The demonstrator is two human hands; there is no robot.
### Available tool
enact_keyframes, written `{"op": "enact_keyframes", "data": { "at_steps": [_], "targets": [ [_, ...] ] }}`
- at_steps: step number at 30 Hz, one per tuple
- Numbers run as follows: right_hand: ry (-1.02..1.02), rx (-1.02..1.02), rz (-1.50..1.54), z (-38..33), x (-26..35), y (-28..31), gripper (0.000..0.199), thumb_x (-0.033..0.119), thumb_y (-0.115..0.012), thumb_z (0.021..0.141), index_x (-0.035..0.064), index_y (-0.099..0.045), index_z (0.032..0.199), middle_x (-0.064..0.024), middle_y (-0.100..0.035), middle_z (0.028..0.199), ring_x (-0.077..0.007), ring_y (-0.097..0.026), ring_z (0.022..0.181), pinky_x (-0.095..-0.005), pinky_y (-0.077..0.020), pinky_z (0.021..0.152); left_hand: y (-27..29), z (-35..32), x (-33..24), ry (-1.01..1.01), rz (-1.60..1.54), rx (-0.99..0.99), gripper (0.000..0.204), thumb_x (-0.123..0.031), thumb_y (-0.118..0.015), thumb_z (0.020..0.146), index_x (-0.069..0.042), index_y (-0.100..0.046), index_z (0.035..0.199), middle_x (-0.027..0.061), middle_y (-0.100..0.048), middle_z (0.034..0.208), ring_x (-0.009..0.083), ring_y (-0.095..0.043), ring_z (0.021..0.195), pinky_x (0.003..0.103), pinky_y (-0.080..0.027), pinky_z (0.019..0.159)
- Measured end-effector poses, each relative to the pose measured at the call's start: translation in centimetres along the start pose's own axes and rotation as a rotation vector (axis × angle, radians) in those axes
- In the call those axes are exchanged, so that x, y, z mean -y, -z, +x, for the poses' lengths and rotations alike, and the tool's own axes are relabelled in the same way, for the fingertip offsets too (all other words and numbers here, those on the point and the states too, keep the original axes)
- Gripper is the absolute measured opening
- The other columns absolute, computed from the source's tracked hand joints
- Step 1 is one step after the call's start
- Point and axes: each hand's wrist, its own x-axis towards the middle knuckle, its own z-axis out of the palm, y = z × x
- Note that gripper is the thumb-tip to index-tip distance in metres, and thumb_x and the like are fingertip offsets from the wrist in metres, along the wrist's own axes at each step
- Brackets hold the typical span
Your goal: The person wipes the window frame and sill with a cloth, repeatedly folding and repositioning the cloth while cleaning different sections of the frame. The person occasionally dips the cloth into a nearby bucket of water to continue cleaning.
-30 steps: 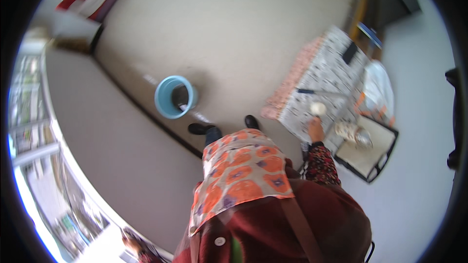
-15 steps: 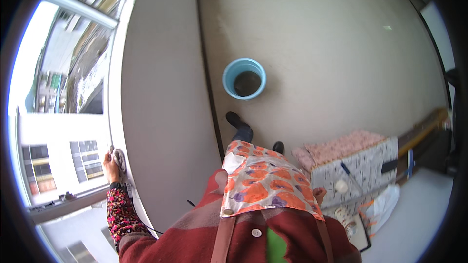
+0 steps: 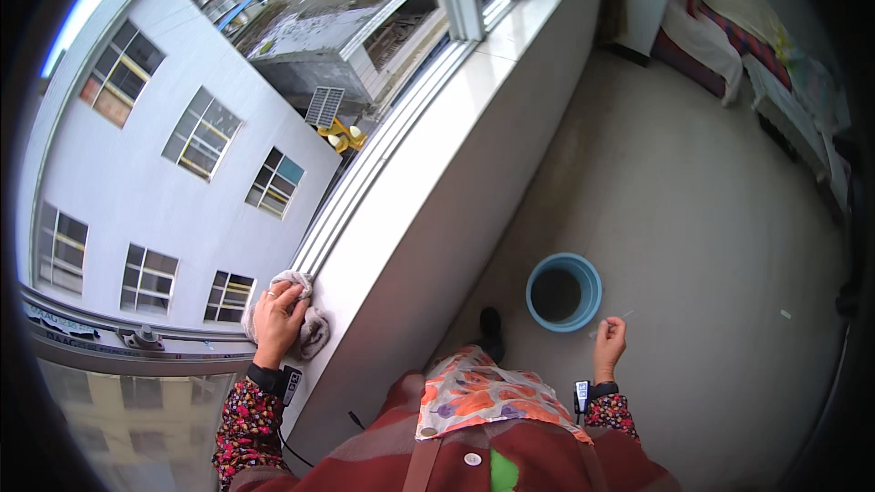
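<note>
My left hand (image 3: 276, 326) is closed on a bunched, greyish-white cloth (image 3: 314, 333). It presses the cloth down on the window track (image 3: 372, 162), at the near corner by the window frame. The fingers lie over the cloth, and part of it hangs onto the white sill (image 3: 437, 123). My right hand (image 3: 611, 346) is raised over the floor, its fingertips pinched together. Something thin and pale pokes out at those fingertips, too small for me to name. Just beyond that hand, a light blue bucket (image 3: 591, 292) stands on the floor with dark water inside.
Along the left runs the open window, with a white building (image 3: 137, 173) outside. A sliding window frame (image 3: 146, 364) with a latch stands close to my left wrist. Cloth-covered furniture (image 3: 702, 36) is at the far right. A patterned apron (image 3: 492, 392) covers my lap.
The view has swung toward the window, so the bucket appears lower and farther right. My right hand has come up from beside the apron. The left hand keeps hold of the cloth on the track.
</note>
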Motion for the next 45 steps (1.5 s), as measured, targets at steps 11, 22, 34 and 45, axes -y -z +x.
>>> {"op": "enact_keyframes", "data": {
  "at_steps": [11, 22, 34, 45],
  "targets": [
    [0.406, 0.541, 0.126, 3.8, 18.6, -19.9, 0.014, 0.005, -0.068, 0.091, 0.0035, -0.061, 0.104, -0.0008, -0.062, 0.079, -0.0088, -0.059, 0.066, -0.0238, -0.0493, 0.061, 0.5, 7.1, -1.0, -0.040, -0.222, 0.166, 0.031, -0.021, -0.070, 0.087, -0.010, -0.070, 0.116, 0.0115, -0.060, 0.127, 0.0343, -0.056, 0.111, 0.042, -0.048, 0.094],
    [0.705, 0.576, 0.396, 5.5, 30.8, -22.1, 0.017, 0.002, -0.067, 0.089, 0.0024, -0.060, 0.105, -0.0058, -0.064, 0.092, -0.0105, -0.060, 0.069, -0.0244, -0.0501, 0.063, 1.4, 8.1, -3.7, -0.191, -0.223, 0.204, 0.035, -0.024, -0.058, 0.096, -0.014, -0.060, 0.130, 0.0127, -0.058, 0.130, 0.0362, -0.053, 0.102, 0.042, -0.045, 0.092],
    [0.836, 0.535, 0.404, 12.1, 35.7, -22.2, 0.018, 0.002, -0.069, 0.087, 0.0046, -0.061, 0.102, -0.0055, -0.063, 0.084, -0.0126, -0.060, 0.066, -0.0256, -0.0489, 0.060, -2.1, 23.9, -11.5, -0.395, -0.315, 0.250, 0.041, -0.027, -0.051, 0.098, -0.010, -0.056, 0.135, 0.0179, -0.058, 0.127, 0.0342, -0.054, 0.113, 0.041, -0.037, 0.097],
    [0.696, 0.488, 0.388, 22.7, 33.6, -22.2, 0.016, 0.003, -0.067, 0.088, 0.0033, -0.060, 0.103, -0.0062, -0.062, 0.090, -0.0119, -0.059, 0.071, -0.0248, -0.0481, 0.064, -9.1, 42.2, -21.7, -0.457, -0.341, 0.266, 0.045, -0.029, -0.048, 0.100, -0.011, -0.052, 0.141, 0.0144, -0.055, 0.131, 0.0315, -0.052, 0.112, 0.040, -0.034, 0.098]
  ]
}}
